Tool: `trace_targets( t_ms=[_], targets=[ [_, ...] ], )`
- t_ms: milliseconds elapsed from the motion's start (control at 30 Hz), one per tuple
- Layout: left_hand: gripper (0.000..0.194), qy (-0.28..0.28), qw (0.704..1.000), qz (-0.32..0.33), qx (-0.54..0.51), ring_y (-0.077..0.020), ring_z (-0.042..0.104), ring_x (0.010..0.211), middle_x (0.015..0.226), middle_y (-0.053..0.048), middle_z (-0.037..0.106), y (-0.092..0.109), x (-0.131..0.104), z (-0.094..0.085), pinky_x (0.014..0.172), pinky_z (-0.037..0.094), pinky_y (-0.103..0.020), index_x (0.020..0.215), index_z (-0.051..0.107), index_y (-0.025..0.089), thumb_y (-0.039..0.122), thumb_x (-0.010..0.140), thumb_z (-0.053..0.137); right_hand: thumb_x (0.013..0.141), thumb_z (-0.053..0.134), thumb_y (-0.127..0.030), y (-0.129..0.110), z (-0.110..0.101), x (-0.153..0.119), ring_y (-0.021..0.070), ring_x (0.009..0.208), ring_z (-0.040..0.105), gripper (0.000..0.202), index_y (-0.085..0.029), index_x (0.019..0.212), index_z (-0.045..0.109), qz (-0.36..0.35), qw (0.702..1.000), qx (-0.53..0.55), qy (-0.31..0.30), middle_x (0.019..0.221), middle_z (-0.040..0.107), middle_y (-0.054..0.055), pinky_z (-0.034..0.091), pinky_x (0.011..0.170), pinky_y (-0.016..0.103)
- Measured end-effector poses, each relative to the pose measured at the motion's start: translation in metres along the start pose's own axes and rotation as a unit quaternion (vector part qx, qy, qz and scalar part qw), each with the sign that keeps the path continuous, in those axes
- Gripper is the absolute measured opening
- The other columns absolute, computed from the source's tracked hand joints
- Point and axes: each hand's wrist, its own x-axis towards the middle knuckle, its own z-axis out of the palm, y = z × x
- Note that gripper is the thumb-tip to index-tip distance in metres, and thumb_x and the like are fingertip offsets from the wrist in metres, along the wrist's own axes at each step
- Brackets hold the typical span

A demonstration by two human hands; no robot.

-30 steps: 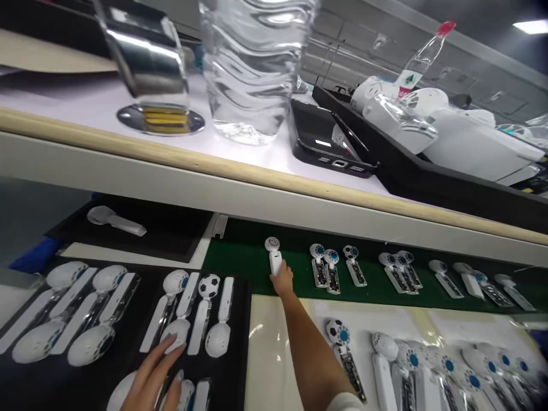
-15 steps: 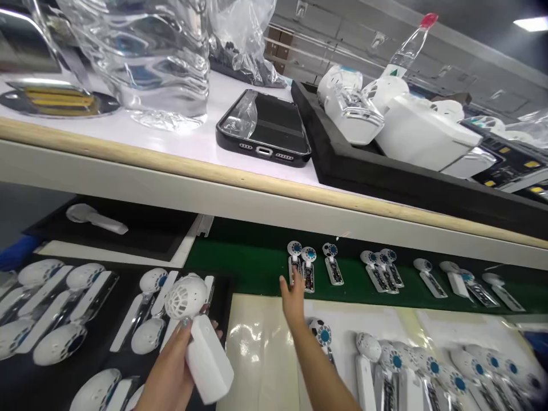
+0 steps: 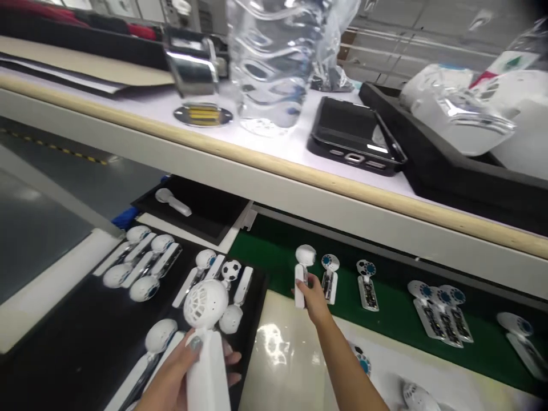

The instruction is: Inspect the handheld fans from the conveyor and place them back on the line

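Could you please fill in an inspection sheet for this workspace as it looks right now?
Surface: green belt below a white shelf; black tray at left.
Job's things: white fan in left hand; fan on belt gripped by right hand.
Clutter: open fan halves on the belt; phone and clear bottle on the shelf.
Grippers: both hands closed on fans.
Cables: nothing seen.
Surroundings: grey floor at left.

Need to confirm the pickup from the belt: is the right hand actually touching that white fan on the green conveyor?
Touching. The head view shows the right hand with fingers wrapped on the white fan's handle, above the green conveyor.
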Motion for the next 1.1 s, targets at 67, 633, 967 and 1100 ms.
trace_targets(
  t_ms=[67,633,967,1100],
  targets=[
    [0.042,-0.06,0.998,0.001,-0.008,-0.0364,0.057,0.1,0.09,-0.013,0.067,0.006,-0.011,-0.002,0.083,0.047,-0.055,0.101,0.055,0.015,0.032,0.065,0.07,0.07,0.056,-0.052,-0.008,0.011,-0.045,0.0197,0.079,0.062,0.054,-0.025,0.112,0.038,-0.038,0.995,0.087,-0.038,0.114,0.055,0.007,0.048,0.059,0.03],
    [0.032,-0.23,0.973,-0.001,-0.029,-0.013,0.055,0.049,0.076,-0.003,0.061,0.061,-0.038,-0.121,0.052,0.044,-0.027,0.079,0.058,0.018,0.05,0.076,0.052,0.07,0.051,-0.065,-0.093,0.059,-0.249,0.0305,0.095,0.06,0.05,-0.031,0.106,0.057,0.114,0.883,0.424,-0.165,0.112,0.062,0.007,0.047,0.079,0.047],
    [0.056,-0.011,0.954,0.187,0.234,-0.0272,0.049,0.111,0.107,-0.008,0.06,0.088,-0.016,-0.194,0.098,0.034,-0.038,0.113,0.047,0.023,0.034,0.063,0.072,0.071,0.043,-0.07,-0.107,0.138,-0.308,0.0245,0.07,0.063,0.057,-0.018,0.086,0.06,0.131,0.914,0.367,-0.117,0.082,0.068,0.009,0.05,0.059,0.035],
    [0.058,-0.087,0.963,0.197,0.162,-0.0247,0.057,0.097,0.115,-0.003,0.058,0.094,-0.023,-0.208,0.086,0.044,-0.037,0.116,0.046,0.031,0.031,0.064,0.071,0.068,0.043,-0.073,-0.116,0.155,-0.32,0.0234,0.061,0.062,0.06,-0.018,0.084,0.059,0.14,0.938,0.309,-0.077,0.076,0.068,0.009,0.048,0.05,0.033]
  ],
)
